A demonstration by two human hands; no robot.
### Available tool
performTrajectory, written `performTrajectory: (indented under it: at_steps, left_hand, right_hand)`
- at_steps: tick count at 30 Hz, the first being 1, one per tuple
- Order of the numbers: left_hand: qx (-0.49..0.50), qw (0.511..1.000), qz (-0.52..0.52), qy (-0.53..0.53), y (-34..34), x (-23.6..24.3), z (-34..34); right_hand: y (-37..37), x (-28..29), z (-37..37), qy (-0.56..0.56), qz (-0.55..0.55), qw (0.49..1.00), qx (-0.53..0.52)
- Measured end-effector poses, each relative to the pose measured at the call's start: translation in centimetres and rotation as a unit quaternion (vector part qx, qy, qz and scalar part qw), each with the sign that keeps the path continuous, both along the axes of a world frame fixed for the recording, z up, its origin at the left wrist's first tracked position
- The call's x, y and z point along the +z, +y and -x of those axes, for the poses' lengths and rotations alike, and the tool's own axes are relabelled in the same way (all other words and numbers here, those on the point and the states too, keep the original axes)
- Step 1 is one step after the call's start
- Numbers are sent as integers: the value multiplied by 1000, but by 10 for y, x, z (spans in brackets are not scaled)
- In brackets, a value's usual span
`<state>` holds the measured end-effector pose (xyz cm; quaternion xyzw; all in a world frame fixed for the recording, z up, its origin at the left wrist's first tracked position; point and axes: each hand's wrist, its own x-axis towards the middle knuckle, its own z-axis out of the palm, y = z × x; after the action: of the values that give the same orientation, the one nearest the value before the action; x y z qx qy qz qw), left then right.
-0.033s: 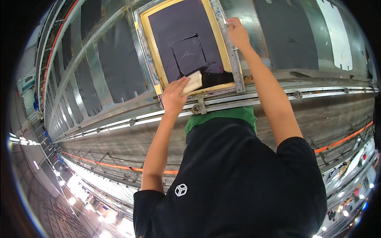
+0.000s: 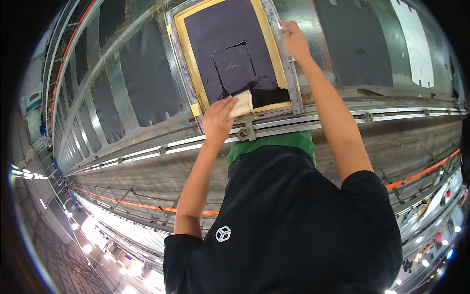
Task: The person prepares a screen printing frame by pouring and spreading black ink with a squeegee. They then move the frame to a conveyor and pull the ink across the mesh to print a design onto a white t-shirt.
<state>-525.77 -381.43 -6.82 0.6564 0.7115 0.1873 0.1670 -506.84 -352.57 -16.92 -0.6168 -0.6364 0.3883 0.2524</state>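
Note:
A screen printing frame (image 2: 294, 90) with a yellow-taped inner border lies in front of me. Its dark purple mesh (image 2: 223, 27) carries a black square outline, and wet black ink (image 2: 270, 97) pools along the near end. My left hand (image 2: 218, 118) is closed round the left end of a pale cream squeegee (image 2: 242, 104), which rests at the near edge of the mesh, beside the ink. At the upper right side of the frame, my right hand (image 2: 296, 44) has its fingers curled on the rail. What lies under the screen is hidden.
Dark fabric panels (image 2: 144, 73) lie on the long metal table to the left, and another dark panel (image 2: 352, 44) lies to the right, with a white piece (image 2: 412, 41) beyond it. A metal rail (image 2: 338, 119) runs along the table's near side, close to my waist.
My left hand and the squeegee have shifted slightly to the right and nearer to me. The frame sits a touch further right, and my right hand stays on its side.

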Motion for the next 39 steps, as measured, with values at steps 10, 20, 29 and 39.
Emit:
performTrajectory:
  at_steps: [10, 20, 29, 39]
  left_hand:
    - [-26, 990, -95, 103, 1, -46, -4]
    - [50, 997, -64, 6, 143, -36, 63]
    - [31, 991, -120, 58, 38, -51, 3]
    - [52, 996, -74, 28, 147, -33, 53]
  right_hand:
    - [-9, 6, 1, 2, -42, 999, -22]
    - [-13, 15, 6, 15, -32, 999, -12]
    - [-10, 17, 3, 19, -11, 1000, -22]
    - [-13, 21, 6, 13, -13, 1000, -18]
